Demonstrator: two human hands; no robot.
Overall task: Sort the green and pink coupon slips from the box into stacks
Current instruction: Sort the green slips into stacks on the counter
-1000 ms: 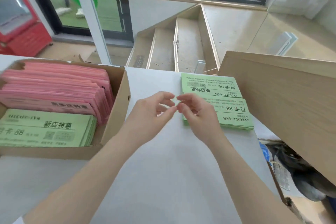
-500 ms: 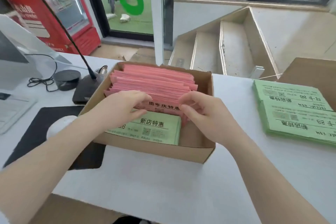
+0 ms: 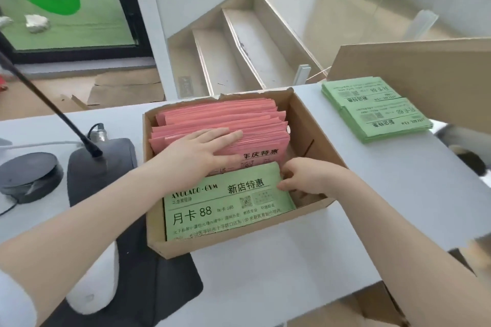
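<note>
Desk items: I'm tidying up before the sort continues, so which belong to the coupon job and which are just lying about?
Job: cardboard box, pink slips, green slips in box, sorted green stack, left hand, right hand.

Lying about: desk microphone, round black puck, black mouse pad, white mouse.

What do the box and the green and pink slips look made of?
Box: brown corrugated cardboard, matte, judging by its raw, ragged top edge. Green slips and pink slips: apparently thin coloured paper, matte, with black print; whether coated is unclear.

Green slip in box (image 3: 225, 204): "AVOCADO-GYM", "新店特惠", "月卡 88". Pink slip (image 3: 259, 155): "年庆特惠".
</note>
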